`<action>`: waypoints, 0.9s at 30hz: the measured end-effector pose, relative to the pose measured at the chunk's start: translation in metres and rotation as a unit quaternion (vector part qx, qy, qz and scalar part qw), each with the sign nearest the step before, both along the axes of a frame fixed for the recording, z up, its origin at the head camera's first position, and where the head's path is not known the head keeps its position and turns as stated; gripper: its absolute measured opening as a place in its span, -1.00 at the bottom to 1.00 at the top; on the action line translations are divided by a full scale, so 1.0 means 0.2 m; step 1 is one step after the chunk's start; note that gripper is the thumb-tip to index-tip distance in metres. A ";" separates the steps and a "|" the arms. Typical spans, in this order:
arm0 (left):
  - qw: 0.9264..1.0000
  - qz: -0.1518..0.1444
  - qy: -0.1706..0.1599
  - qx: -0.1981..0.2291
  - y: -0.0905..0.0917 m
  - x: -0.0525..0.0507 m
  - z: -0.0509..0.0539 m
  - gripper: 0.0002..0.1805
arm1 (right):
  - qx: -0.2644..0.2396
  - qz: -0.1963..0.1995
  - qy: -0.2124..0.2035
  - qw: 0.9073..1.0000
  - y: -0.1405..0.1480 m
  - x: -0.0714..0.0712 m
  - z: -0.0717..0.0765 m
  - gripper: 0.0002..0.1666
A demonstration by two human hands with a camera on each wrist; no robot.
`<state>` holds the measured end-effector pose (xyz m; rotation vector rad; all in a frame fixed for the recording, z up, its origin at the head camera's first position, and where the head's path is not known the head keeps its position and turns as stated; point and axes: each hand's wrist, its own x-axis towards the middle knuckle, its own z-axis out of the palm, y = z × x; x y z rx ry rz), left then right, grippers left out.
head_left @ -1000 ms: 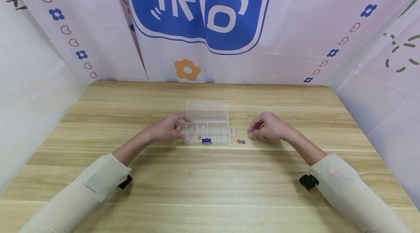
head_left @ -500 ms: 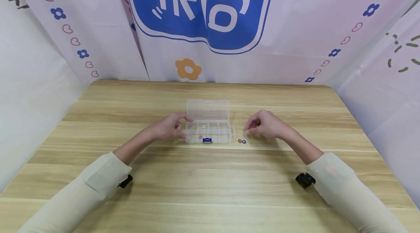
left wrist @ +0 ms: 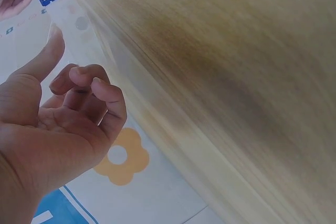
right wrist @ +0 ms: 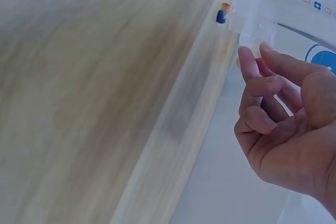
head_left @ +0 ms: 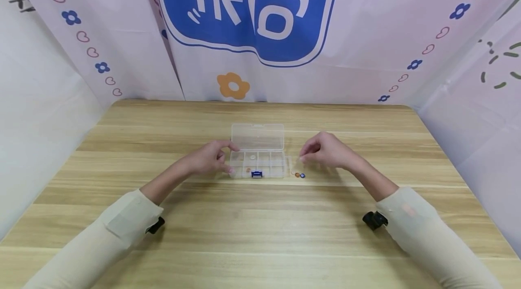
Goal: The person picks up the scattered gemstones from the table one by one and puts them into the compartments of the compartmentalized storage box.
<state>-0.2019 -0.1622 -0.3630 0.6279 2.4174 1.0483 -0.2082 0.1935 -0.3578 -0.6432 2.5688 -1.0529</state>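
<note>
A clear compartment box [head_left: 277, 169] lies with its lid [head_left: 258, 137] folded back, a blue clasp [head_left: 257, 174] at its front. One compartment has a white round piece [head_left: 253, 157], another a small orange piece [head_left: 248, 170]. My left hand [head_left: 209, 158] grips the box's left end between thumb and index finger; its other fingers are curled [left wrist: 68, 108]. Right of the box, my right hand [head_left: 327, 150] pinches a tiny pale piece, hard to make out, between thumb and index fingertips [right wrist: 256, 51]. An orange piece [head_left: 297, 175] and a blue piece [head_left: 302, 175] lie below those fingertips.
A clear flat piece [head_left: 288, 165] extends beside the box's right end. The wooden table [head_left: 228, 225] reaches back to a white printed cloth [head_left: 358, 72], and more cloth hangs on both sides.
My right hand has moved left and slightly back, nearer the box, with its fingertips still together. My left hand and the box have stayed in place.
</note>
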 end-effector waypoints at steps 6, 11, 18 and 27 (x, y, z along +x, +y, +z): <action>1.000 -0.002 0.004 0.003 0.00 0.00 0.00 -0.35 | -0.012 0.008 0.005 1.000 -0.02 -0.01 0.02 -0.90; 1.000 -0.003 0.006 0.002 0.00 -0.01 -0.01 -0.35 | -0.022 0.015 -0.001 1.000 -0.04 -0.02 0.03 -0.88; 1.000 0.000 0.000 0.001 0.00 0.00 0.01 -0.35 | -0.031 0.023 0.006 0.999 -0.09 -0.02 0.04 -0.91; 1.000 -0.001 -0.001 0.001 0.00 0.00 0.00 -0.36 | -0.048 0.039 0.003 0.998 -0.16 -0.03 0.04 -0.90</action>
